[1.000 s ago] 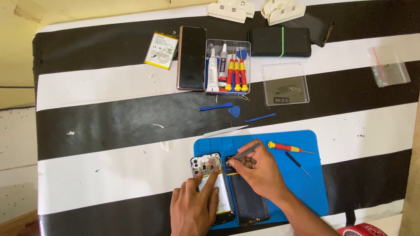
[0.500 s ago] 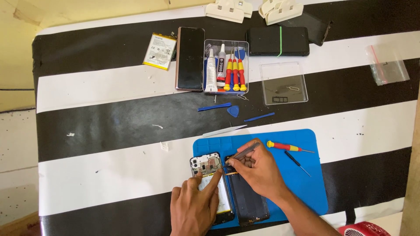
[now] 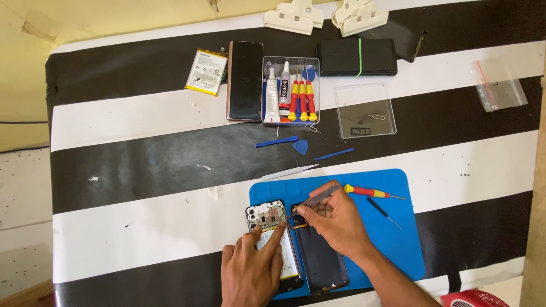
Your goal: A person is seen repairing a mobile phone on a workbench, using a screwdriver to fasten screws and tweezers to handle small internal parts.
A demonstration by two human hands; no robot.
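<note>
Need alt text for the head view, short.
Right hand holds tweezers to an opened phone that the left hand steadies on a blue mat; beside it lies a dark back cover, tools beyond on a striped table.

We see an opened phone (image 3: 273, 244) lying flat on the left part of the blue mat (image 3: 398, 239), its circuit board and pale battery bare. Just right of it on the mat lies its dark back cover (image 3: 321, 258). Thin metal tweezers (image 3: 314, 200) slant above the mat, tips toward the phone's top.
</note>
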